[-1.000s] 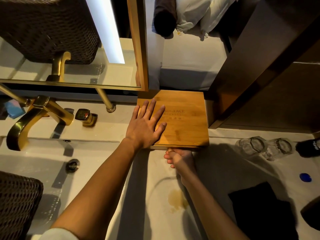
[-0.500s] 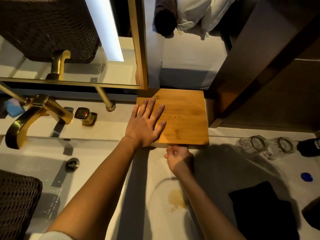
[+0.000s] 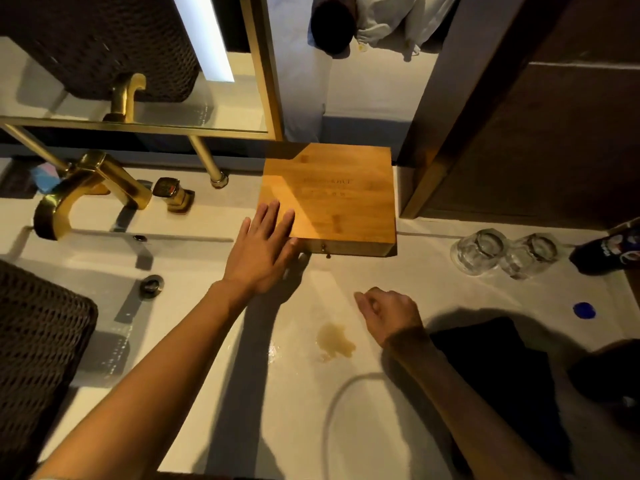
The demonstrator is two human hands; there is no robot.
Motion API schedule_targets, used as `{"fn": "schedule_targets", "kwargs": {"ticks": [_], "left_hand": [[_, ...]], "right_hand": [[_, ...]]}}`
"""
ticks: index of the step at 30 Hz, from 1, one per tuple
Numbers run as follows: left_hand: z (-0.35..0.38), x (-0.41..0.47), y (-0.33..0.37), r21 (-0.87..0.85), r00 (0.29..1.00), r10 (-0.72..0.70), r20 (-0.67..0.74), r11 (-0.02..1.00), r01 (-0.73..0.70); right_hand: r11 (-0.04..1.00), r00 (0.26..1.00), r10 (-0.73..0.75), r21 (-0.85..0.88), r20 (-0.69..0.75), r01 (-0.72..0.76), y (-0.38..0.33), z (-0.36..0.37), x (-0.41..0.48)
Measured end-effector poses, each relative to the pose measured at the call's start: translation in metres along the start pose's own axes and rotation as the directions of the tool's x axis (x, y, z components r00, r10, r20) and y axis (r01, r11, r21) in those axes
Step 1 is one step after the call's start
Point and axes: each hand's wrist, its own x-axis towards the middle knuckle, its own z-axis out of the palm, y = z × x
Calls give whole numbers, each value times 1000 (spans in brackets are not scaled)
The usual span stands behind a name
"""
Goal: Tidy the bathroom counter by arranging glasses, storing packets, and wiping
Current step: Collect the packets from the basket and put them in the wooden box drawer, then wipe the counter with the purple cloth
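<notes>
Cloth [image 3: 498, 368] lies at 4 o'clock of the loosely curled, empty right hand [image 3: 389, 315], nearer than the flat-spread left hand [image 3: 263, 251] resting on the wooden box [image 3: 332, 199].

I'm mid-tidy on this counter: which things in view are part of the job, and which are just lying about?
Part of the job:
wooden box, drawer shut
two glasses, side by side
yellowish spill
dark cloth
left hand on the box corner; right hand empty

Lying about:
gold faucet
dark bottle
blue cap
wicker basket
</notes>
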Motion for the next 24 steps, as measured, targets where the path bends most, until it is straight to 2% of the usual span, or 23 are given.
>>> {"fn": "schedule_targets", "kwargs": {"ticks": [3, 5, 10, 12, 14, 18, 24], "left_hand": [[8, -45, -1, 44, 1000, -24, 8, 999, 23], [16, -76, -4, 60, 998, -43, 40, 997, 41], [44, -162, -21, 60, 988, -95, 120, 994, 88], [54, -194, -31, 47, 984, -109, 143, 993, 104], [63, -223, -39, 31, 980, -129, 149, 992, 126], [74, -260, -51, 41, 969, -202, 142, 979, 199], [79, -276, -66, 91, 965, -230, 127, 971, 220]], "right_hand": [[972, 941, -236, -52, -244, 230, 53, -7, -40], [966, 919, -258, -115, -298, 234, 88, -13, -64], [966, 943, -109, -256, -313, 27, 155, -19, -117], [946, 969, 58, -297, -239, -129, 170, -14, -133], [915, 966, 182, -327, -184, -235, 176, -6, -143], [897, 944, 295, -297, -150, -328, 170, 0, -145], [876, 923, 347, -294, -167, -383, 169, 7, -144]]}}
